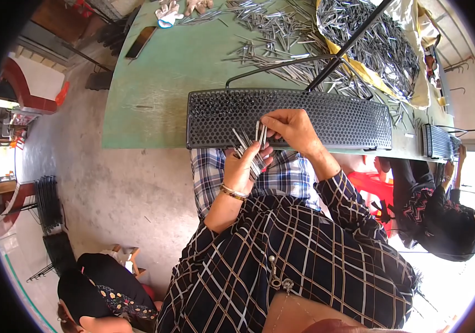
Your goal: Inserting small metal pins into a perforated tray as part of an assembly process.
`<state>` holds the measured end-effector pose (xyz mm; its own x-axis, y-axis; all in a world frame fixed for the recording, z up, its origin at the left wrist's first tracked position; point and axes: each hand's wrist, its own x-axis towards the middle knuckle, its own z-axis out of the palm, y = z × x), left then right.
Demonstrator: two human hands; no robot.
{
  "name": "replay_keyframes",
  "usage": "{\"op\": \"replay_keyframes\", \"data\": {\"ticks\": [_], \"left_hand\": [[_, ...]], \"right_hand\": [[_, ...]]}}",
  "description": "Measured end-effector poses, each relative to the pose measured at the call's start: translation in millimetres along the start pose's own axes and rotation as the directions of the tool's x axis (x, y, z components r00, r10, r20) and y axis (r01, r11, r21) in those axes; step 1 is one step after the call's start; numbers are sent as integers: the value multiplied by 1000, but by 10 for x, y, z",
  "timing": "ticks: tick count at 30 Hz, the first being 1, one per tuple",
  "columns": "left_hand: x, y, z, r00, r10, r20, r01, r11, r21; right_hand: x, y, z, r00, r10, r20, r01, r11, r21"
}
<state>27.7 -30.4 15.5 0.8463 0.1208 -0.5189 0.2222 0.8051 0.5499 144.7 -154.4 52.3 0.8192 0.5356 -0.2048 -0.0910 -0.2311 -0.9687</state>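
Green bench (154,94) carries a black perforated tray (332,119) at its near edge and loose metal pins (282,33) on the far side. Left hand (243,164) is closed around a bundle of pins (248,151) just near the tray. Right hand (292,127) pinches two pins (261,132) over the tray. A phone (140,42) lies far left.

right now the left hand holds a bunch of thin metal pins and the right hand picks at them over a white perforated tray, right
Not quite: the perforated tray is black, not white, as the head view shows. The left hand does hold the bunch of thin metal pins, and the right hand picks at them over it.
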Motion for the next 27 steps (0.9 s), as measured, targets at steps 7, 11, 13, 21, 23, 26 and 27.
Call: {"op": "replay_keyframes", "data": {"ticks": [7, 11, 13, 21, 23, 26, 27], "left_hand": [[-37, 16, -14, 1000, -3, -29, 3, 1000, -5], [-66, -27, -39, 999, -34, -30, 35, 999, 8], [-71, -18, -50, 999, -41, -24, 41, 999, 10], [-73, -21, -69, 995, -98, 20, 99, 995, -19], [-78, -22, -76, 995, -94, 26, 95, 995, -23], [-74, -32, -83, 995, -91, 28, 92, 995, -27], [-72, -33, -85, 995, -92, 23, 92, 995, -27]], "right_hand": [[307, -1, -22, 920, -294, -257, 289, 956, -60], [444, 92, -1, 900, -352, -258, 298, 928, -225], [442, 80, 17, 894, -376, -243, 307, 910, -279], [428, 129, 70, 881, -397, -256, 318, 900, -298], [400, 114, 98, 845, -449, -289, 362, 880, -307], [403, 140, 86, 784, -584, -208, 468, 778, -420], [406, 147, 76, 784, -584, -209, 467, 778, -421]]}}
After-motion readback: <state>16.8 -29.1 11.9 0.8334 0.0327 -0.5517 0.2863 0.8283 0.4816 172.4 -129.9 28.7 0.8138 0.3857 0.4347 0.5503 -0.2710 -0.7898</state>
